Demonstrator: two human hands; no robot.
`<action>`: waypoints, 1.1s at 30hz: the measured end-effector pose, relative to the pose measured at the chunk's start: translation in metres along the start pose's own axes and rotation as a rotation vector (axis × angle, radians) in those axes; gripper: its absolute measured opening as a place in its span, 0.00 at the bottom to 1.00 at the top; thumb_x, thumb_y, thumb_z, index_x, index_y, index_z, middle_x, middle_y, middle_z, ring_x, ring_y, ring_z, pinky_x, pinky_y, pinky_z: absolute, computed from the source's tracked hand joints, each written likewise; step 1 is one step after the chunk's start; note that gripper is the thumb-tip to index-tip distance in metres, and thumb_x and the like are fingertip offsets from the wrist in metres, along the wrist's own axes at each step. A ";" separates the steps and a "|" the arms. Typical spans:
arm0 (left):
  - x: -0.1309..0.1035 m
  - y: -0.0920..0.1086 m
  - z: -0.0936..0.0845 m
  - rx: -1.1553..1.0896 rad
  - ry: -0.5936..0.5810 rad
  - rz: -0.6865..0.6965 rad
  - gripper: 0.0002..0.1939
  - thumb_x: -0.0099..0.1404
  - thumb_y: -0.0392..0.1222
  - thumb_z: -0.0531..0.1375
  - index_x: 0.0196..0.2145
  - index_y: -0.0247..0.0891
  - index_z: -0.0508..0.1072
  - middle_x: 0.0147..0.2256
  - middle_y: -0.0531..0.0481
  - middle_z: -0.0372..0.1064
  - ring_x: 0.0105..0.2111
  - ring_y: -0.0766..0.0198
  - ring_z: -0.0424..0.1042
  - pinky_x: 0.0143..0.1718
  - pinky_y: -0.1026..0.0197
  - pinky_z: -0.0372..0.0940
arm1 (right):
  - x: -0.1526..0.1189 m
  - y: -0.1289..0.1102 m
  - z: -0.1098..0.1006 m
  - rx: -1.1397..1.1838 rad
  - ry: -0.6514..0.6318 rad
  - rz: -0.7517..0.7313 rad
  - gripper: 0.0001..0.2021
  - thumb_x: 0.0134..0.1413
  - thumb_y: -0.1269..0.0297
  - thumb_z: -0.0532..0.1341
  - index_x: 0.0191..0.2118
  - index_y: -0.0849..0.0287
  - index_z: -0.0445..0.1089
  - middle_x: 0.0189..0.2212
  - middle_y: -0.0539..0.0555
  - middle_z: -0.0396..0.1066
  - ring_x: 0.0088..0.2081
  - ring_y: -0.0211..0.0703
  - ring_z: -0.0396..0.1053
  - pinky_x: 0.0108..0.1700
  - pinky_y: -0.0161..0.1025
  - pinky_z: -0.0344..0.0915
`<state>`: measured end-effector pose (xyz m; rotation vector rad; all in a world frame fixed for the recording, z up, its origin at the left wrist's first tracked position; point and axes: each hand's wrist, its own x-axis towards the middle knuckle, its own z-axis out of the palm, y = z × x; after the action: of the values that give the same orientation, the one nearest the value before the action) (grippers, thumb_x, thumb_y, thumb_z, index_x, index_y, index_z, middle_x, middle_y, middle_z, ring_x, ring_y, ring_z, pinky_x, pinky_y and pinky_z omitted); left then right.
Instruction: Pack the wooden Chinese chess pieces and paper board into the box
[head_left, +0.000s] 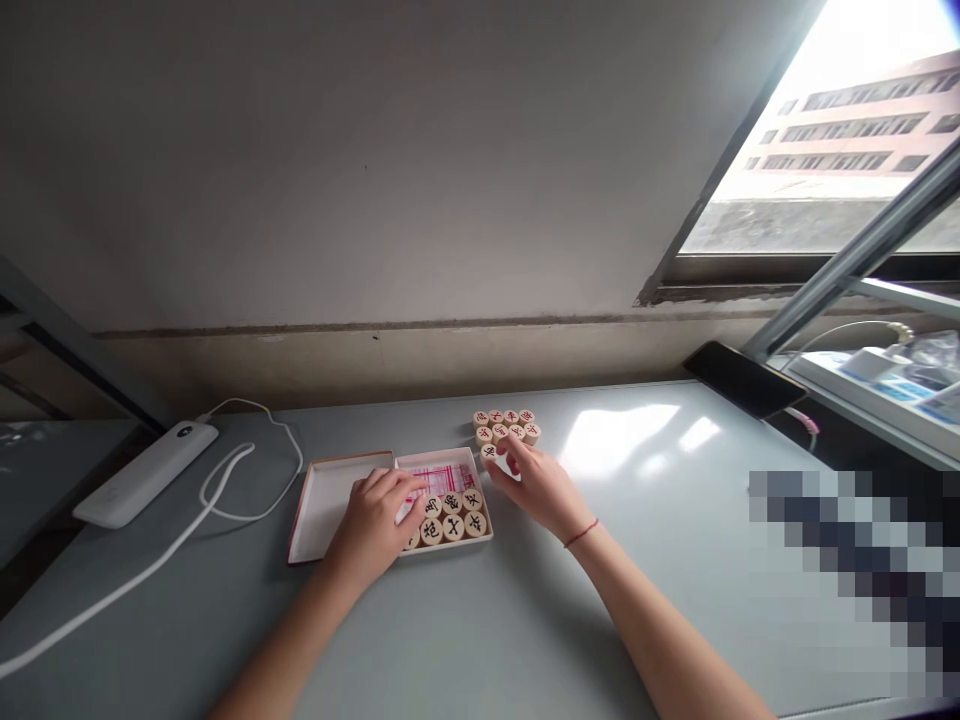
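Observation:
An open box (442, 548) of xiangqi pieces lies on the grey table, with its lid (319, 505) folded out to the left. Round wooden pieces with black characters (453, 527) fill the front of the box, and a red-printed sheet (450, 478) shows behind them. My left hand (384, 512) lies over the box's left part with its fingers apart, hiding some pieces. Beyond the box stand rows of stacked pieces with red characters (504, 417). At their near side, my right hand (536, 480) has thumb and fingertips on a black-character piece (489, 452).
A white power strip (150, 475) with a looping white cable (221, 490) lies on the left. A dark phone or tablet (742, 380) leans at the back right, next to a metal post (847, 270). The wall runs along the table's far edge.

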<state>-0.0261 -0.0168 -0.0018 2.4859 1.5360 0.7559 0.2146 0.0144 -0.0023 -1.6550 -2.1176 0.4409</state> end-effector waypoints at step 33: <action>-0.002 0.028 -0.012 -0.393 0.017 -0.053 0.08 0.66 0.45 0.54 0.39 0.41 0.68 0.41 0.48 0.73 0.42 0.60 0.71 0.45 0.59 0.66 | -0.015 -0.036 -0.012 0.445 -0.069 -0.185 0.08 0.52 0.62 0.55 0.29 0.60 0.67 0.19 0.47 0.58 0.22 0.33 0.50 0.24 0.31 0.51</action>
<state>-0.0094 -0.0337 0.0177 2.1491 1.3011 0.9649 0.1932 -0.0091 0.0234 -1.1981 -2.0096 0.8469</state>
